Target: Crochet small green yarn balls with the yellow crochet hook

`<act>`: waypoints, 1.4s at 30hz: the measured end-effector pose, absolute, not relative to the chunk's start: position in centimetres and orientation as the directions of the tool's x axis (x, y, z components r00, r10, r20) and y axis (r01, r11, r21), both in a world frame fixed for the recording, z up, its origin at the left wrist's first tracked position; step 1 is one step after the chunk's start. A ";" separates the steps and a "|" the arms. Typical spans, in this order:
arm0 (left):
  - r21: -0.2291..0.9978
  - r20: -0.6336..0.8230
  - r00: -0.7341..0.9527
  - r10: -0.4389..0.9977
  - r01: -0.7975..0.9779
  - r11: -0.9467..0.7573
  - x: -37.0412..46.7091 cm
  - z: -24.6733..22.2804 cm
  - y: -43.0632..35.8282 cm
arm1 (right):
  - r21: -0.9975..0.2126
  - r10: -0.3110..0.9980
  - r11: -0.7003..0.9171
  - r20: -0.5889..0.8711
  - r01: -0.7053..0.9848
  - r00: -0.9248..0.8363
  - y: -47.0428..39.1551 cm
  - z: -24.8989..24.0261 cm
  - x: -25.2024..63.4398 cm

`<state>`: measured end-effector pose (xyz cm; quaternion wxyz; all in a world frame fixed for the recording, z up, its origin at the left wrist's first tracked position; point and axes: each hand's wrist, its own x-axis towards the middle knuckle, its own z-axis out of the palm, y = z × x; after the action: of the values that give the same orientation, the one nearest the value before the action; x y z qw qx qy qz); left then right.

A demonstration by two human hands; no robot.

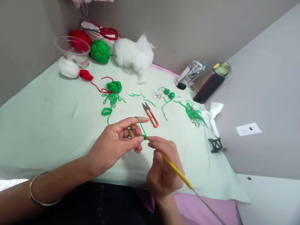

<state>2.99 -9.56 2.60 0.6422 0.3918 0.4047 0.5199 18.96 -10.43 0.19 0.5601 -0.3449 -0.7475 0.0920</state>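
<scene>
The left hand (119, 139) pinches a loop of green yarn (140, 126) between thumb and fingers, the strand wound over the forefinger. The right hand (164, 164) grips a yellow crochet hook (177, 171), its tip meeting the yarn just beside the left thumb, above the near part of the bench (43, 122). Beyond lie small snips (150, 114) and loose green scraps (194, 114). At the far left corner a clear plastic cup (72, 50) stands; what it holds cannot be told. Behind it sit a red ball (79, 38) and a green ball (100, 51) of yarn.
</scene>
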 end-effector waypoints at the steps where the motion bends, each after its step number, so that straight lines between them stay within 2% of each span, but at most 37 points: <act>1: 0.920 -0.119 0.135 0.984 -0.357 0.160 3.1 2.6 -9.6 | -0.502 0.613 0.746 0.774 0.438 -0.157 -10.4 0.0 18.9; 4: 0.903 -0.132 0.171 0.976 -0.384 0.190 3.2 2.5 -9.8 | -0.535 0.634 0.736 0.760 0.414 -0.145 -10.1 0.0 18.6; 7: 0.881 -0.128 0.202 0.971 -0.426 0.205 2.9 2.4 -9.7 | -0.677 0.702 0.679 0.712 0.284 0.018 -10.0 0.3 18.5; 10: 0.852 -0.138 0.223 0.965 -0.470 0.230 2.6 2.4 -9.5 | -0.819 0.812 0.567 0.573 0.084 0.106 -9.9 0.6 18.6; 13: 0.831 -0.156 0.249 0.956 -0.490 0.263 2.5 2.4 -9.4 | -0.894 0.898 0.439 0.433 -0.093 0.076 -9.8 0.6 18.9; 15: 0.833 -0.155 0.251 0.956 -0.487 0.263 2.5 2.3 -9.4 | -0.906 0.913 0.408 0.405 -0.113 0.053 -9.8 0.7 19.0; 17: 0.846 -0.149 0.240 0.959 -0.472 0.249 2.5 2.2 -9.5 | -0.899 0.900 0.435 0.433 -0.051 0.047 -9.9 0.9 19.2; 21: 0.896 -0.129 0.193 0.973 -0.397 0.198 2.5 2.3 -9.7 | -0.802 0.821 0.560 0.571 0.208 -0.011 -10.4 1.5 19.4; 26: 0.946 -0.123 0.082 0.989 -0.290 0.142 2.9 2.9 -10.1 | -0.497 0.647 0.726 0.727 0.476 -0.228 -10.7 0.9 19.2; 28: 0.935 -0.147 0.085 0.986 -0.313 0.166 3.1 3.0 -10.2 | -0.369 0.577 0.732 0.782 0.573 -0.234 -10.6 0.1 18.9; 30: 0.876 -0.212 0.177 0.961 -0.401 0.267 3.2 2.8 -10.1 | -0.290 0.506 0.712 0.843 0.639 -0.181 -10.5 -0.5 18.6; 32: 0.768 -0.272 0.315 0.909 -0.498 0.402 3.1 2.6 -10.0 | -0.349 0.521 0.706 0.845 0.616 -0.119 -10.4 -0.6 18.5; 34: 0.687 -0.285 0.378 0.881 -0.561 0.463 2.9 2.5 -9.7 | -0.546 0.632 0.691 0.775 0.475 -0.029 -10.3 -0.2 18.5; 36: 0.674 -0.279 0.358 0.891 -0.588 0.447 2.7 2.5 -9.5 | -0.738 0.750 0.622 0.658 0.263 0.071 -10.1 0.5 18.7; 37: 0.684 -0.269 0.342 0.900 -0.590 0.429 2.7 2.5 -9.5 | -0.795 0.792 0.582 0.602 0.169 0.102 -10.0 0.7 18.7; 39: 0.716 -0.241 0.335 0.911 -0.572 0.400 2.9 2.6 -9.6 | -0.840 0.835 0.537 0.542 0.076 0.092 -9.8 1.1 18.7; 42: 0.771 -0.206 0.299 0.932 -0.537 0.343 3.3 2.5 -9.8 | -0.814 0.820 0.555 0.570 0.174 0.053 -9.8 0.9 18.3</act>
<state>3.34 -9.85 2.46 0.7490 0.2972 0.3321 0.4903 18.34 -9.81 0.86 0.6111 -0.3910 -0.6355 0.2642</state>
